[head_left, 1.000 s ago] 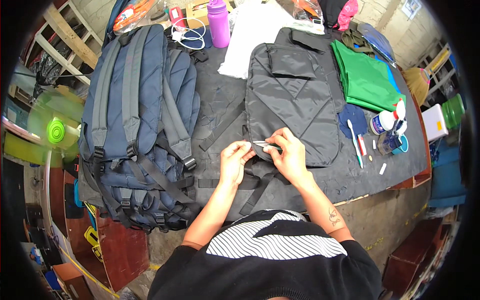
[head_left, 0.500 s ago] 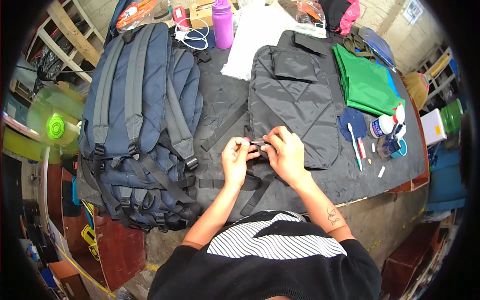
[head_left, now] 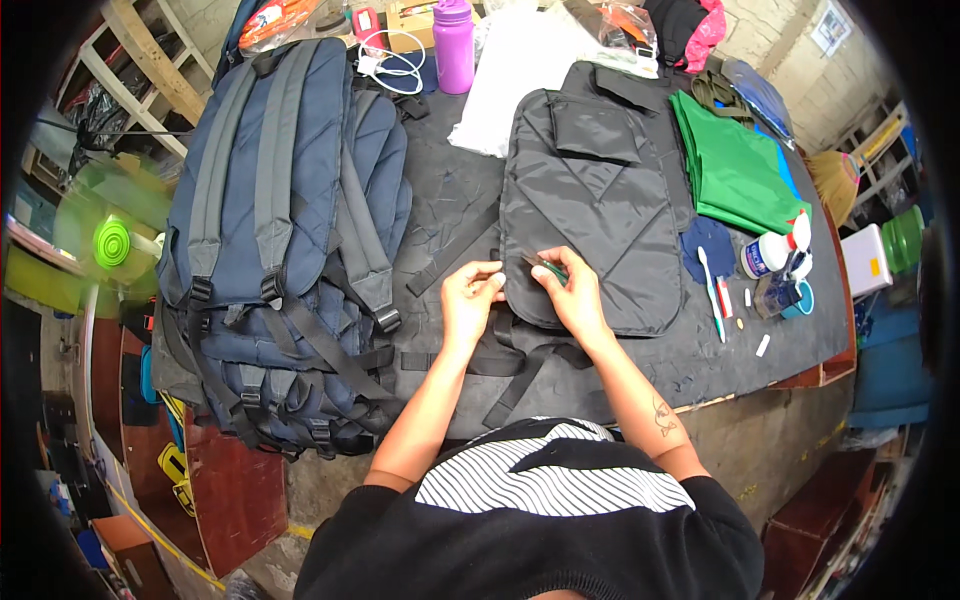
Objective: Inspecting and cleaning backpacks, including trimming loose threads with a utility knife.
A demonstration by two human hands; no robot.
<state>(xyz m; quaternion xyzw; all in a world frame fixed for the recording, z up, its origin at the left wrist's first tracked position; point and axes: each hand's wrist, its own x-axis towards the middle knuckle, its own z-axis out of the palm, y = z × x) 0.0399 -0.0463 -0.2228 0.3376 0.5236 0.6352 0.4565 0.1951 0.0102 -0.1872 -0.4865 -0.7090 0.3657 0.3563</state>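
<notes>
A black quilted backpack panel (head_left: 590, 240) lies flat in front of me, with a small padded pocket (head_left: 595, 132) near its top. My left hand (head_left: 470, 300) is at the panel's left edge, thumb and fingertips closed in a pinch there; the bit between them is too small to make out. Over the lower part of the panel, my right hand (head_left: 572, 295) grips a small green-handled tool (head_left: 553, 267) with a thin metal tip pointing left. Its exact kind is partly hidden by my fingers. Loose black straps (head_left: 520, 385) trail below the panel.
A stack of navy backpacks (head_left: 265, 200) fills the table's left side. At the back stand a purple bottle (head_left: 455, 50) and white sheeting (head_left: 510, 80). Green fabric (head_left: 735, 165), a toothbrush (head_left: 711, 290) and a white bottle (head_left: 765, 254) lie or stand at right.
My hands have come apart. The right one has shifted slightly right and up over the panel with the tool, while the left stays by the panel's edge.
</notes>
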